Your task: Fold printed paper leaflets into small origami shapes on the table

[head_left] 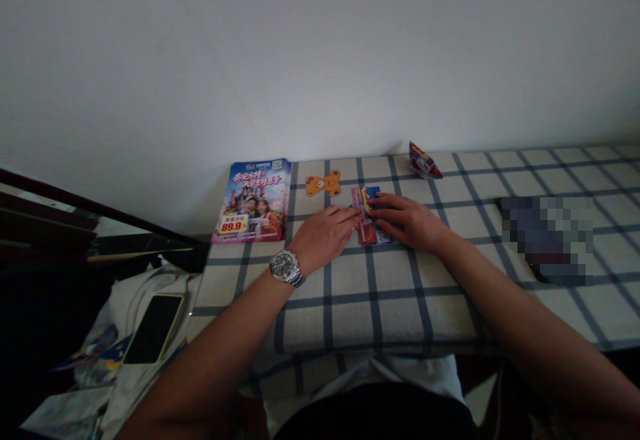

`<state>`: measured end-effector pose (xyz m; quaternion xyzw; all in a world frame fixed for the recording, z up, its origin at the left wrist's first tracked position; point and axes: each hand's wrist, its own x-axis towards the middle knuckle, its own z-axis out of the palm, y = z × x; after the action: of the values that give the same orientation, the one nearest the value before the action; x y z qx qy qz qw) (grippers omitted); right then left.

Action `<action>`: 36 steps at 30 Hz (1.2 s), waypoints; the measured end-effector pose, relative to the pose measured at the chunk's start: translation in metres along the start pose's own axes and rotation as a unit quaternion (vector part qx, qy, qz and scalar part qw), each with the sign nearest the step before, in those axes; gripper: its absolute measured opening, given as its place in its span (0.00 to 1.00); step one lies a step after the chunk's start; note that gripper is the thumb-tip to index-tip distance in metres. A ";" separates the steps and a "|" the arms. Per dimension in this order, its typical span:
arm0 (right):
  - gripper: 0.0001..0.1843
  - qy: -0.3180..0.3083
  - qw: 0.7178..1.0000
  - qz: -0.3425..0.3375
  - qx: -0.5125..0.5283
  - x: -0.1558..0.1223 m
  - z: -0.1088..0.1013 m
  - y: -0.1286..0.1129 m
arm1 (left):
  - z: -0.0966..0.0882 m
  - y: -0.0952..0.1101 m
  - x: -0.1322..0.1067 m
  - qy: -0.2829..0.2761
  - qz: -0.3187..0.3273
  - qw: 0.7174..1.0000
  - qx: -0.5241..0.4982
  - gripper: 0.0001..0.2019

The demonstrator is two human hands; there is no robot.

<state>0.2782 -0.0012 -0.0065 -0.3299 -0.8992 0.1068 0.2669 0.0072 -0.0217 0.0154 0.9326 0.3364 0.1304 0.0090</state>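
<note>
Open checked worktop (400, 307) lies on the near side of the fingers, its wall edge just beyond them. Left hand (325, 233) and right hand (407, 221) lie palm-down, fingers released, flat on the folded paper (367, 232) between them.

This looks like a home: a lived-in private room, not a workplace. The counter (380, 343) stands against a bare white wall (320, 60) and is covered by a soft checked cloth (480, 180) that hangs over its front edge, as household tablecloths do. On it lie leisure things: a glossy flyer (253, 200) with a price printed on it, a bear cutout (323, 184), a paper boat (424, 161) folded from a printed sheet, and another folded paper (367, 232). To the left, dark wooden furniture (60, 217) stands close by, and a phone (153, 329) lies on crumpled printed fabric (125, 293).
</note>
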 end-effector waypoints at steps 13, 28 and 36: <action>0.14 -0.013 1.000 -0.001 0.009 -0.001 -0.002 0.003 | 0.000 0.001 0.001 0.002 -0.013 1.000 -0.016 0.19; 0.13 -0.010 0.999 0.006 0.037 -0.001 -0.004 0.001 | 0.004 0.002 0.002 0.024 -0.029 0.998 -0.044 0.17; 0.11 0.010 1.000 0.022 0.017 0.000 0.002 0.001 | 0.014 0.006 0.008 0.076 -0.058 0.993 -0.065 0.15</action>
<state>0.2776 -0.0003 -0.0086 -0.3462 -0.8870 0.1251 0.2787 0.0204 -0.0196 0.0046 0.8963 0.3806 0.2216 0.0515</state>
